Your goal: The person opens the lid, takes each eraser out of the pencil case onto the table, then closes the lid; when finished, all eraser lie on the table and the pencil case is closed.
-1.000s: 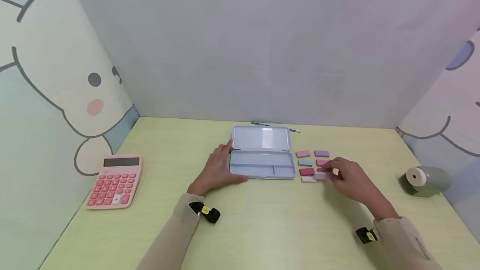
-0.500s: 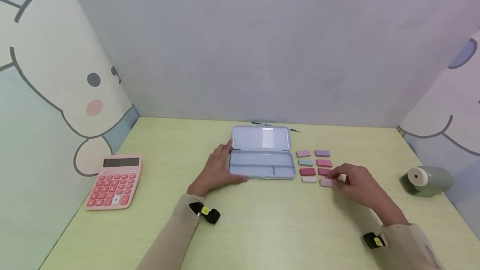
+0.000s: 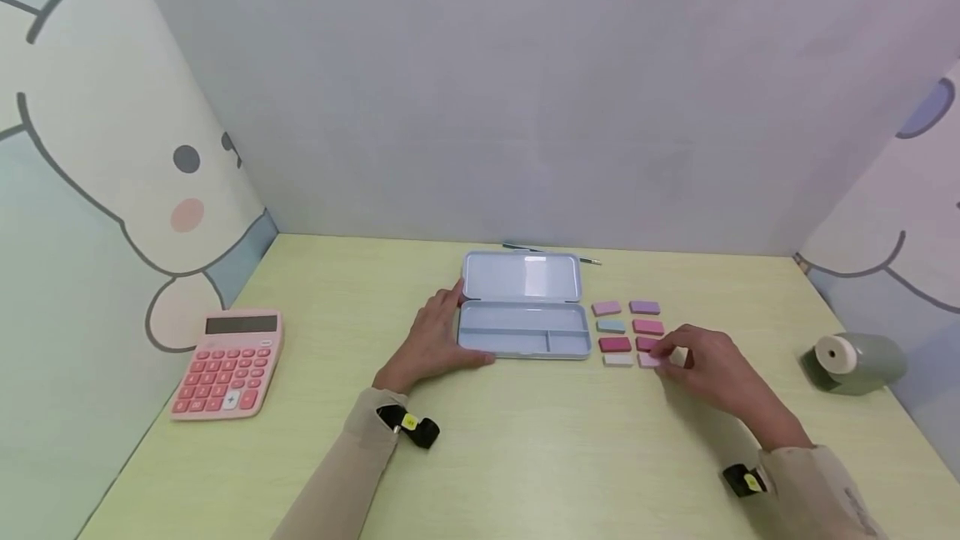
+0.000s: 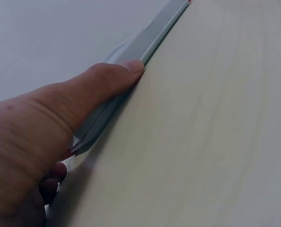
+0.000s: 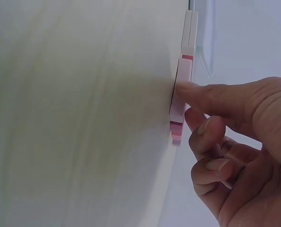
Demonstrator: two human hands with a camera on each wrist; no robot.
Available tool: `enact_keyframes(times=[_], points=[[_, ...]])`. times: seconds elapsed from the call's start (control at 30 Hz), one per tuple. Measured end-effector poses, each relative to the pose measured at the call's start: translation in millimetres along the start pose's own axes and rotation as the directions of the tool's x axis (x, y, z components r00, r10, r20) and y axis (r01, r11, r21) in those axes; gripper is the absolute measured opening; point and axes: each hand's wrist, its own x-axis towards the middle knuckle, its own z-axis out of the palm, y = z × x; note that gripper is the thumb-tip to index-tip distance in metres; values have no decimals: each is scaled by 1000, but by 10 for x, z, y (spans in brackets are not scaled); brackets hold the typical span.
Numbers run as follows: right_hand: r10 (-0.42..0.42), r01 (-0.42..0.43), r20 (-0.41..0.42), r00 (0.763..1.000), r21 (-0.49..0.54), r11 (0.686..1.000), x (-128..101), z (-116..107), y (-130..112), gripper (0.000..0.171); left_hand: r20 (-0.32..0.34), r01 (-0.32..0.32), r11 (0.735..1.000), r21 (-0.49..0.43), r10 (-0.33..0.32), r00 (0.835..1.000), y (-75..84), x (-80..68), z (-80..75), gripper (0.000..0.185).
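The left hand rests on the desk against the left end of the open case. Its fingers lie straight along the case's edge and its thumb presses the front wall; nothing is gripped. The case lies flat at the middle of the desk, with its lid tipped back behind the tray.

The right hand sits to the right of the case, at the near right corner of a block of small erasers. Its thumb and curled fingers pinch the pale pink eraser, which lies on the desk in the front row. In the right wrist view the thumb presses the side of this eraser.

The other erasers lie in two columns just right of the case:
- a white eraser, just left of the pinched one;
- a red eraser behind the white one;
- a blue eraser behind that;
- two mauve erasers in the back row.

A pen lies behind the lid. A calculator stands at the far left. A sharpener stands at the far right.
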Motion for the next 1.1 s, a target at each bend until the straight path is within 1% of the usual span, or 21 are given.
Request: enact_keyframes(times=[0.17, 0.33, 0.47, 0.57, 0.77, 0.97, 1.1], points=[[19, -19, 12, 1000, 23, 1000, 57, -1, -43, 14, 0, -5, 1000, 10, 5, 1000, -1, 2, -5, 137], [-3, 3, -3, 1000, 74, 997, 200, -5, -103, 19, -9, -13, 1000, 11, 13, 1000, 2, 2, -15, 137], [1, 0, -2, 1000, 98, 995, 340, -14, -172, 32, -10, -20, 1000, 6, 20, 1000, 1, 7, -12, 138], [28, -30, 18, 999, 123, 992, 448, -13, -222, 42, -9, -20, 1000, 0, 20, 1000, 5, 6, -5, 138], [38, -40, 15, 999, 172, 984, 697, 30, -277, 56, -6, -14, 1000, -10, 14, 1000, 20, -13, -9, 139], [31, -48, 67, 997, 272, 961, 1009, 66, -365, 62, -8, -25, 1000, -8, 25, 1000, -3, 7, 5, 140], [39, -69, 112, 993, 285, 956, 1168, 99, -416, 71, -14, -35, 999, -10, 35, 999, -5, 25, 5, 141]])
